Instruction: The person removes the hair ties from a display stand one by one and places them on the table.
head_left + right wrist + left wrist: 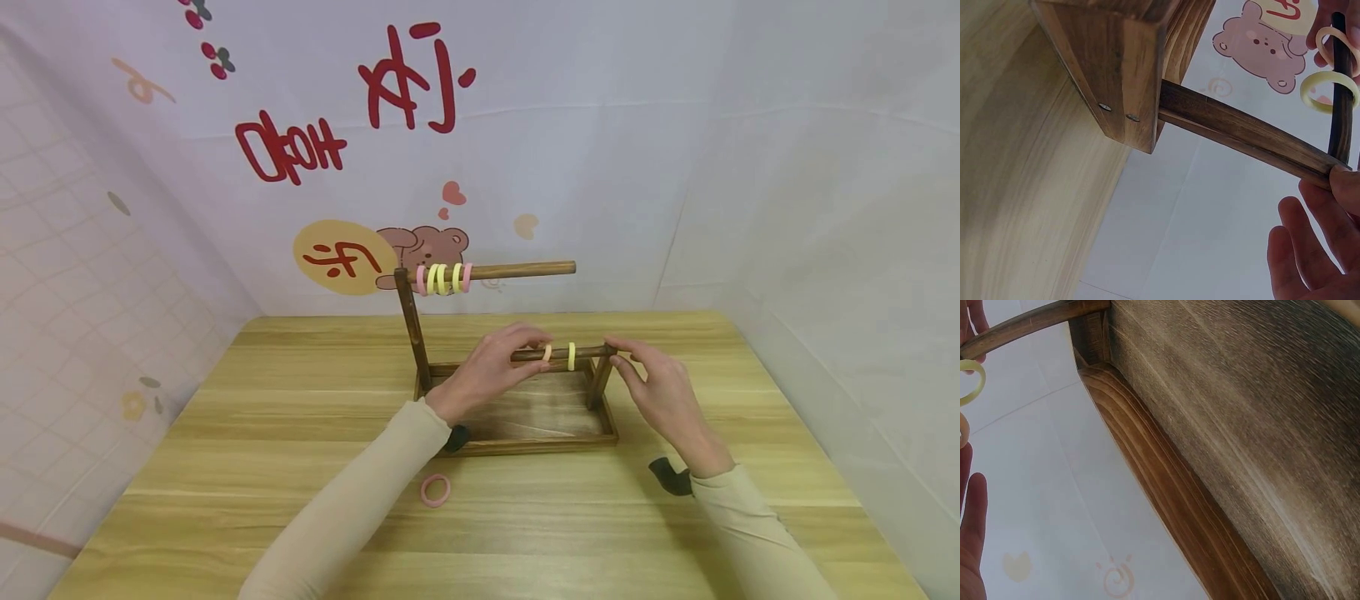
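Note:
A dark wooden rack has a low bar (588,352) on a short post (601,383) and a higher bar (525,271) on a tall post. My left hand (495,367) pinches a peach ring (547,352) between thumb and fingers around the low bar, near its free left end. Just right of that, a pale yellow ring (572,357) hangs on the same bar. With thumb and forefinger, my right hand (663,387) grips the corner where short post and bar meet; its other fingers (1294,231) spread apart from the wood in the right wrist view.
Several pink and yellow rings (441,279) hang near the tall post (412,325) on the higher bar. A pink ring (423,492) lies on the wood-grain table (300,400) before the rack's rimmed base (525,448). A printed white cloth (600,167) stands behind.

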`<state>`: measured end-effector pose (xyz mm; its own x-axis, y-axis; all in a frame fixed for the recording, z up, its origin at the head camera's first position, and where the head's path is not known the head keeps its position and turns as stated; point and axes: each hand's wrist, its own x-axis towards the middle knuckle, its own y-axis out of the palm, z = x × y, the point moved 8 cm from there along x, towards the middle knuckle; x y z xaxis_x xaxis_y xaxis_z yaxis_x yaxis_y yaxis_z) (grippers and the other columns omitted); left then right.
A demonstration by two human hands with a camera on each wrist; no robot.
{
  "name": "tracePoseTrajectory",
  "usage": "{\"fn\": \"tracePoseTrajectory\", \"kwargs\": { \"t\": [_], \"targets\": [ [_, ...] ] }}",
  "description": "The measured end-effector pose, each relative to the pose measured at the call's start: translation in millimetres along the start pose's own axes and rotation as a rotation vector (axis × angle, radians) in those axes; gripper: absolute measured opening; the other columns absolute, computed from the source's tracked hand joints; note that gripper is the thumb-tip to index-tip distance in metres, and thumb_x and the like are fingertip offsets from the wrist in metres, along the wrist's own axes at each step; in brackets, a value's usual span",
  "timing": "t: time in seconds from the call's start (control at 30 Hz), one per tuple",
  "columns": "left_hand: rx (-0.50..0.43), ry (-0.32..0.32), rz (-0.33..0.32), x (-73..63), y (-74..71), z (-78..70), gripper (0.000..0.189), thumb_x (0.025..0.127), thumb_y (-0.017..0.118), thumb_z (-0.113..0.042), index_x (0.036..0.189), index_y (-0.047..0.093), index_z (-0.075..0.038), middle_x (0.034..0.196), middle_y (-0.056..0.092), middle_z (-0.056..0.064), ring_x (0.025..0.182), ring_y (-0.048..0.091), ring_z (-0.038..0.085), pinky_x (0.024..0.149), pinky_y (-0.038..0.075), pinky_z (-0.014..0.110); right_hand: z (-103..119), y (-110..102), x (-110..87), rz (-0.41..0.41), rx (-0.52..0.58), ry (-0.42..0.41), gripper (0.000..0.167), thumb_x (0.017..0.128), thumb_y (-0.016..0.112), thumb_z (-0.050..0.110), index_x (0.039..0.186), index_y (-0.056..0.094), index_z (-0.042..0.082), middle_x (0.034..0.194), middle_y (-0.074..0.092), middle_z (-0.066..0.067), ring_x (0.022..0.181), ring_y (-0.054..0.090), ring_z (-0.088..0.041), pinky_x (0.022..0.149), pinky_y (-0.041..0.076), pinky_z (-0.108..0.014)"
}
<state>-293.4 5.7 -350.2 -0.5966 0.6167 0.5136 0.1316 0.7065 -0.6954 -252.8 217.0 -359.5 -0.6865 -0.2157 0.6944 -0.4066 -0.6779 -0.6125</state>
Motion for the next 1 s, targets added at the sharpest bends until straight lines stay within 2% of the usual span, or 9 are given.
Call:
{"fn": "tracePoseTrajectory", "kwargs": {
  "t": [0.17,0.4,0.7,1.0],
  "targets": [
    [0.003,0.035,-0.017,-1.6,-2.8,-1.6,0.034,0.094,0.078,-0.014,0.126,0.07,-0.006,0.127,0.069,0.006,0.114,0.066,0.017,0.095,0.054,0.027,0.1,-0.4,0.4,-0.002,-0.004,-0.003,0.034,0.089,0.075,-0.009,0.122,0.072,-0.002,0.113,0.075,-0.019,0.094,0.073,-0.041,0.08,0.06,-0.054],
    [-0.014,0.031,-0.019,-3.8,-4.4,-0.8,0.033,0.094,0.078,-0.013,0.125,0.07,-0.006,0.129,0.069,0.007,0.117,0.065,0.018,0.102,0.051,0.025,-0.4,-0.6,0.3,-0.002,-0.011,0.001,0.035,0.089,0.075,-0.009,0.123,0.072,-0.001,0.114,0.075,-0.018,0.095,0.073,-0.039,0.081,0.059,-0.053],
    [-0.002,0.07,-0.051,-8.7,-8.4,0.0,0.033,0.094,0.078,-0.014,0.125,0.07,-0.005,0.129,0.069,0.008,0.121,0.064,0.02,0.106,0.05,0.026,-0.8,0.3,-0.1,0.002,-0.012,0.009,0.035,0.089,0.075,-0.009,0.123,0.072,-0.002,0.115,0.075,-0.019,0.097,0.073,-0.04,0.082,0.059,-0.054],
    [0.003,0.051,-0.059,-12.9,-12.2,1.5,0.036,0.093,0.079,-0.012,0.127,0.07,-0.004,0.129,0.069,0.009,0.122,0.065,0.022,0.107,0.048,0.025,-0.4,0.0,0.1,0.002,-0.006,0.012,0.035,0.09,0.075,-0.009,0.124,0.071,-0.003,0.115,0.075,-0.019,0.098,0.073,-0.04,0.081,0.059,-0.055]
  ]
}}
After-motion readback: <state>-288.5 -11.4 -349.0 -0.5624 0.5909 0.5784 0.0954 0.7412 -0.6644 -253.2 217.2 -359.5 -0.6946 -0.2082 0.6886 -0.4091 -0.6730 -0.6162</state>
